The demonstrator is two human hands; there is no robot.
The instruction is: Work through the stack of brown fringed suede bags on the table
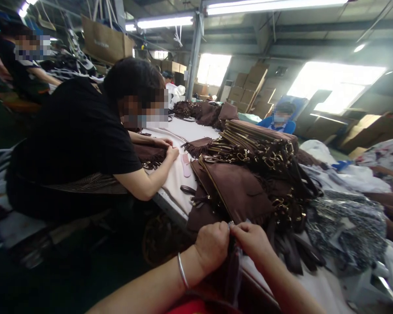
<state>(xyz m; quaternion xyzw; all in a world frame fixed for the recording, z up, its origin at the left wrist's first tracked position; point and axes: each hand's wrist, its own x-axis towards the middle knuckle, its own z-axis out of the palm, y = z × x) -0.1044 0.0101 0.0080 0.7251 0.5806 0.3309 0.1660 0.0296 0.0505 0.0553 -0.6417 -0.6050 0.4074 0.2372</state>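
My left hand [212, 245] and my right hand [253, 240] meet at the near edge of the table [173, 183], both with fingers pinched together. Between them they hold a small piece of something pale at the fingertips, above a dark strap [233, 274] that hangs down; I cannot make out what it is. Just beyond my hands lies a brown suede bag [239, 192] with a gold zipper. A silver bangle [182, 270] sits on my left wrist.
A tall stack of brown bags with gold hardware [262, 144] fills the table's middle. A person in black [75, 144] leans over the table at the left, working on a fringed bag beside a pink comb [185, 165]. Patterned fabric [347, 222] lies at the right. Cardboard boxes stand behind.
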